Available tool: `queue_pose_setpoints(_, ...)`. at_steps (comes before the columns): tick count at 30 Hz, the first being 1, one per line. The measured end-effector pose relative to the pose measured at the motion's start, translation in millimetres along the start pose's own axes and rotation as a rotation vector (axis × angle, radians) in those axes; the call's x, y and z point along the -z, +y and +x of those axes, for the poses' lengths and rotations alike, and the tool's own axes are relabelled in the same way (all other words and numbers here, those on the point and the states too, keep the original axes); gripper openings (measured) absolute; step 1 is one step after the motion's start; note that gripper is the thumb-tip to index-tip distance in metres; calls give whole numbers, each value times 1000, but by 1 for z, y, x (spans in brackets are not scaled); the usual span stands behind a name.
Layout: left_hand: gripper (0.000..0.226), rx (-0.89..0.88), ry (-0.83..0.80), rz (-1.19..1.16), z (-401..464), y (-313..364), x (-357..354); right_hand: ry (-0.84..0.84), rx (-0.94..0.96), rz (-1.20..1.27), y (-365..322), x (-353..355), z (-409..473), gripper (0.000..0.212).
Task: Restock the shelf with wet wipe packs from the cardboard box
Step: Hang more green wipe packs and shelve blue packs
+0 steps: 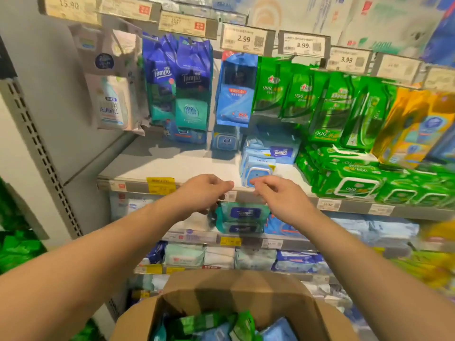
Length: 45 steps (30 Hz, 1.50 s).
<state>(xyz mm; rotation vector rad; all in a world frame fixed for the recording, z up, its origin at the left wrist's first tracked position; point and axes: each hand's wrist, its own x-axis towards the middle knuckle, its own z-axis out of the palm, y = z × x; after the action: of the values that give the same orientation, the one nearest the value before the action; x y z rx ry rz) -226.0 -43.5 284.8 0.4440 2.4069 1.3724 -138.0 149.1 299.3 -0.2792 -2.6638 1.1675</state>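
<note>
Two stacked teal wipe packs [242, 219], long axis left-right, sit pinched between the left hand [204, 193] and right hand [278, 196], just below the bare shelf [172, 166] beyond, to the far left

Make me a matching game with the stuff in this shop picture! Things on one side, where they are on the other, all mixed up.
Things:
1. teal Tempo wipe packs
2. cardboard box
3. green 999 lidded packs
4. dark blue Tempo bags

Places:
A. hanging from hooks at the top
B. lying on the right of the grey shelf
C. between the left hand and the right hand
D. at the bottom, open, with packs inside

Pairs: 1-C, 2-D, 3-B, 4-A
</note>
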Motion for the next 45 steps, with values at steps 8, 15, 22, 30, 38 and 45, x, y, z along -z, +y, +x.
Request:
queue_pose_setpoints(8, 36, -83, -38, 193, -36, -42, -58, -149, -14, -321, 51, -2, -71, 37)
queue_pose_setpoints(15, 73, -86, -267, 346, -63, -87, -110, -194, -209, -167, 111, -22, -124, 47)
queue_pose_setpoints(22, 99, 11, -400, 422, -83, -123, -163, -305, -212, -177, 169, -17, -169, 49)
queue_pose_setpoints(30, 92, 124, -343, 384, -110, -145, -206, -354, -337, -64, 222, -13, -193, 47)
queue_pose_setpoints(38, 67, 343, -165, 224, -150, -184, -221, -499, -339, 103, 247, -56, -196, 48)
queue_pose_setpoints(45, 47, 561, -8, 248, -189, -230, -222, -589, -323, 181, 241, -119, -212, 46)
